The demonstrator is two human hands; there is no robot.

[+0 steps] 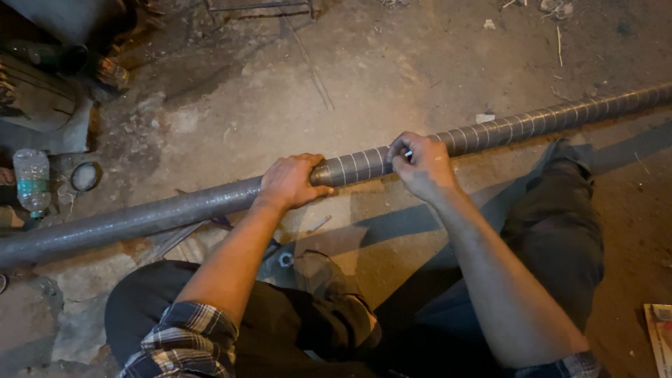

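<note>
Pipe lies across the dirt floor, over the sitter's legs — long, grey, ringed with pale marks on its right stretch. Left hand clamps around it, apparently to steady; right hand pinches something small against it — what, unclear. Plastic bottle lies at the floor's left edge.

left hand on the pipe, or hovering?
Touching. The head view shows the left hand wrapped over the grey pipe, fingers curled around its top with no gap, right where the ringed section begins.
</note>
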